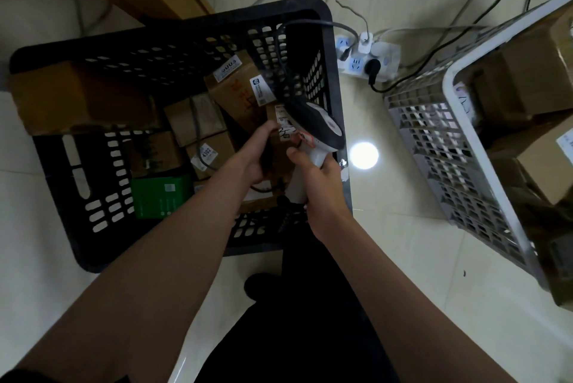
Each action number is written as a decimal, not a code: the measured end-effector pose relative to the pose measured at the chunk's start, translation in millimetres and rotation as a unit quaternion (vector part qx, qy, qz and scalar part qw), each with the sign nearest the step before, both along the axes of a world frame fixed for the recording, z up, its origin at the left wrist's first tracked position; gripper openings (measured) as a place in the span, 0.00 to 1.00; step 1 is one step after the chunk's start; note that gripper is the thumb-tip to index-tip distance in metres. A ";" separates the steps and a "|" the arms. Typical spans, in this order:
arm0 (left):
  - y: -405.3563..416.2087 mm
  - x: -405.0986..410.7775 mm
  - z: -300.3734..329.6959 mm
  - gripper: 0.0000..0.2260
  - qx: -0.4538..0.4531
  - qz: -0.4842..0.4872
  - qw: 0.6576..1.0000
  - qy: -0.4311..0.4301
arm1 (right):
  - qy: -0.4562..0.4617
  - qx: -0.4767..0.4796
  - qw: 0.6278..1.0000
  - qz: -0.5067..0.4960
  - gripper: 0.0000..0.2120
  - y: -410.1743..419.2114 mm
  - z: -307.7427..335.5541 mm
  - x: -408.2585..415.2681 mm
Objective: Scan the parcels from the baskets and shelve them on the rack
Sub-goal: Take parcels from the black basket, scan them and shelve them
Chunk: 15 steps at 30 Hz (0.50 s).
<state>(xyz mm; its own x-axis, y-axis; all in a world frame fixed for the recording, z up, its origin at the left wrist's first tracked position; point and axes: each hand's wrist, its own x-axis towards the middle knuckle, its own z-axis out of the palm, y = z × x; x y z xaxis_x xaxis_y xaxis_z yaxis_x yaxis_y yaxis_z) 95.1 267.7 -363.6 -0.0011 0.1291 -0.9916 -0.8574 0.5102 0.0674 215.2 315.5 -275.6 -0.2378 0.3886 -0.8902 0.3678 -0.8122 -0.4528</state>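
The person stands over the black basket (pixel 336 122), which sits on the tiled floor (pixel 387 243), and both hands work above its right-hand corner. The right hand (pixel 319 184) has its grip closed around the white handle of the barcode scanner (pixel 322 131), whose dark head points down and to the left, so that its window faces the label; the scanner's cable (pixel 313 24) loops up over the basket's far rim, which leaves the tool free to swing. The left hand (pixel 259 156) has its grip closed on a small brown parcel (pixel 279 140), fingers wrapped round its near edge, and tilts it so that the white label with handwriting on it lies just under the scanner's head. Holding the parcel raised rather than leaving it among the others probably keeps neighbouring labels out of the scanner's reach. Below, more cardboard parcels (pixel 198 122) and a green box (pixel 159 195) lie jumbled in the basket, awaiting their turn. To the right, a white basket (pixel 459 147) holds further brown boxes (pixel 533 85). A power strip (pixel 367 57) lies on the floor between the two baskets. The rack is not in view, so shelving looks like the next step once this scan registers.
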 end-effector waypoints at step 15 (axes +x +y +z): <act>-55.7 -7.4 193.8 0.12 -0.005 0.027 0.994 0.104 | 0.090 0.003 0.995 0.032 0.15 25.7 176.2 -15.4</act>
<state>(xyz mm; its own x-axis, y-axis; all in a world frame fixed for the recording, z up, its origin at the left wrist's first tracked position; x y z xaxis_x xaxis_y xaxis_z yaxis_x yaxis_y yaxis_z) 87.7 212.1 -169.9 -0.2136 0.1137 -0.9703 -0.8516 0.4651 0.2420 199.8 341.2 -99.4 -0.4169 0.3721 -0.8293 0.3312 -0.7874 -0.5198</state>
